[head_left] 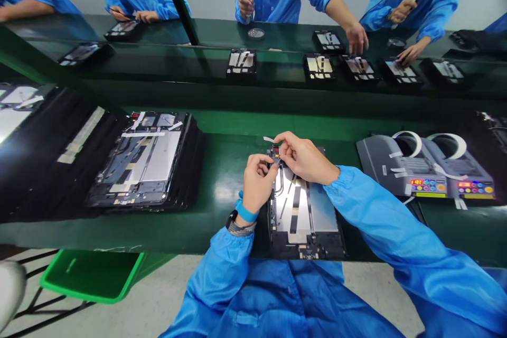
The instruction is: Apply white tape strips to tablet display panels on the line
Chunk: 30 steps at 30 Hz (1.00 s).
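Observation:
An opened tablet housing [322, 206] lies lengthwise in front of me on the green bench, its silver battery plates and dark circuit parts showing. Both my hands are at its far left corner. The fingers of my left hand [257, 182] are pinched together at the edge; whatever is between them is too small to make out. My right hand [304, 158] is closed just beside it, fingertips down near a small red label [277, 151]. A short strip of white tape [270, 139] sticks out from the right fingers. The fingers partly cover the corner.
Left of me stands a stack of similar housings [148, 163], with more black housings [51, 158] farther left. Two tape dispensers [420, 169] sit at right. Beyond a low barrier, co-workers handle housings [241, 62] on another bench. A green bin [93, 274] is below, left.

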Each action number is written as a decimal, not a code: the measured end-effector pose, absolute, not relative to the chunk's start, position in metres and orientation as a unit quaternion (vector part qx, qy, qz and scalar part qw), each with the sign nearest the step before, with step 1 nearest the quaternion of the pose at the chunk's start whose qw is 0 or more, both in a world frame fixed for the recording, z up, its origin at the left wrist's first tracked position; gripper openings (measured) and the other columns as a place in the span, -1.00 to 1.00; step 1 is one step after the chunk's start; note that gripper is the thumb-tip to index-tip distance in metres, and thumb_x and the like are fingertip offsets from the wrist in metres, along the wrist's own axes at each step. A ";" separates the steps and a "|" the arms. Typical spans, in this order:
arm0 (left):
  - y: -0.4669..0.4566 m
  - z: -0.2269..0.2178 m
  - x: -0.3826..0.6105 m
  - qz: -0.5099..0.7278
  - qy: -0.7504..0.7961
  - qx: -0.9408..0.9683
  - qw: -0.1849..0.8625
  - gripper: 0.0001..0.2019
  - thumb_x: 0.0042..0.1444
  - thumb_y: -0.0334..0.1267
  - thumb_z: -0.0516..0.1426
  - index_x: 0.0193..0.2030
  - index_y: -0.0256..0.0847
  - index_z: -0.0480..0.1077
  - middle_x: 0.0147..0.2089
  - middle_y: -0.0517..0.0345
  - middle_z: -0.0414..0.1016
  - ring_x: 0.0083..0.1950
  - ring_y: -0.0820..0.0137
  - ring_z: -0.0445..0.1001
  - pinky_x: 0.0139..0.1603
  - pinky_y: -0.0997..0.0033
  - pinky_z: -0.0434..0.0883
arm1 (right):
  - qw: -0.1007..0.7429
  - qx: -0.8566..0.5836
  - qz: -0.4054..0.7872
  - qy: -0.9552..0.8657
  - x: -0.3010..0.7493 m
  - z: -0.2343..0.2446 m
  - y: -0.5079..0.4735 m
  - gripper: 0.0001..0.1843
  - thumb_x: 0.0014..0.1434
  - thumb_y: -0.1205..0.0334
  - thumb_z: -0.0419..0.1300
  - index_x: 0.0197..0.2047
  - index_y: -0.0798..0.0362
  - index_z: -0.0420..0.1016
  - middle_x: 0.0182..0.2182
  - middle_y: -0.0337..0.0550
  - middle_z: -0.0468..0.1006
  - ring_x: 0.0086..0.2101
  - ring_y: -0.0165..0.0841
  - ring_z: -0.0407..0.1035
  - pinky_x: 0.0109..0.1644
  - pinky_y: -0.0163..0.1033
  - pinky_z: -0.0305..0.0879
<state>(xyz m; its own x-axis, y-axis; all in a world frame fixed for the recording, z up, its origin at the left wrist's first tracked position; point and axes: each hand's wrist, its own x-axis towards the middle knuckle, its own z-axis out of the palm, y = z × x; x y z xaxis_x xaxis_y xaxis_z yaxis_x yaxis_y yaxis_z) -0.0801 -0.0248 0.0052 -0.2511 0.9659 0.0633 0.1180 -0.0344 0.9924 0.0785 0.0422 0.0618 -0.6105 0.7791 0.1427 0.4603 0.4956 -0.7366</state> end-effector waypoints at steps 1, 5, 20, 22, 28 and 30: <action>-0.024 0.005 -0.080 0.544 0.576 0.470 0.390 -0.92 0.12 -0.38 0.25 -0.26 -0.19 0.44 -0.20 0.17 0.39 -0.36 0.51 0.32 -0.31 0.44 0.31 | 0.232 -0.377 0.331 -0.834 0.078 0.063 0.041 -0.62 0.24 0.49 0.08 0.10 0.02 0.32 -0.36 -0.28 0.49 -0.39 -0.37 0.35 -0.25 -0.28 0.20; -0.021 0.003 -0.078 0.548 0.571 0.460 0.402 -0.91 0.10 -0.39 0.24 -0.29 -0.19 0.41 -0.24 0.21 0.37 -0.39 0.52 0.29 -0.31 0.43 0.30 | 0.201 -0.411 0.309 -0.834 0.077 0.070 0.034 -0.61 0.25 0.50 0.06 0.12 0.04 0.33 -0.35 -0.25 0.49 -0.38 -0.35 0.35 -0.25 -0.27 0.17; -0.019 -0.001 -0.081 0.556 0.546 0.461 0.425 -0.91 0.11 -0.39 0.24 -0.29 -0.18 0.40 -0.27 0.23 0.36 -0.37 0.50 0.29 -0.30 0.44 0.29 | 0.134 -0.505 0.263 -0.811 0.069 0.082 0.018 -0.47 0.21 0.55 0.06 0.23 0.09 0.29 -0.29 -0.17 0.59 -0.33 -0.27 0.44 -0.22 -0.24 0.18; -0.019 -0.001 -0.082 0.552 0.548 0.468 0.420 -0.90 0.10 -0.41 0.24 -0.29 -0.18 0.40 -0.26 0.22 0.35 -0.36 0.49 0.29 -0.28 0.44 0.30 | 0.148 -0.507 0.253 -0.810 0.070 0.076 0.017 -0.44 0.21 0.54 0.06 0.26 0.07 0.26 -0.25 -0.16 0.60 -0.32 -0.26 0.44 -0.21 -0.24 0.18; -0.016 0.000 -0.081 0.543 0.563 0.485 0.391 -0.87 0.08 -0.46 0.24 -0.32 -0.17 0.40 -0.27 0.25 0.34 -0.36 0.50 0.31 -0.26 0.44 0.31 | 0.201 -0.493 0.241 -0.812 0.072 0.064 0.015 -0.48 0.21 0.52 0.04 0.22 0.03 0.27 -0.28 -0.19 0.58 -0.35 -0.29 0.40 -0.22 -0.24 0.17; -0.016 -0.001 -0.080 0.545 0.565 0.485 0.387 -0.86 0.07 -0.46 0.25 -0.33 -0.17 0.39 -0.28 0.26 0.34 -0.37 0.50 0.30 -0.26 0.44 0.30 | 0.211 -0.490 0.254 -0.807 0.073 0.063 0.013 -0.47 0.19 0.52 0.05 0.21 0.03 0.27 -0.31 -0.22 0.57 -0.39 -0.31 0.37 -0.24 -0.24 0.16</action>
<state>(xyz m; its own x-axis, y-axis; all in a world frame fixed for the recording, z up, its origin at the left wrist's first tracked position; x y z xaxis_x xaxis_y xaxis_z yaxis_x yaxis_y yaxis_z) -0.0802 -0.0158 -0.0006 -0.2310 0.9687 0.0911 0.1262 -0.0630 0.9900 0.0726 0.0134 0.0628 -0.4305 0.8979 0.0918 0.6826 0.3904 -0.6177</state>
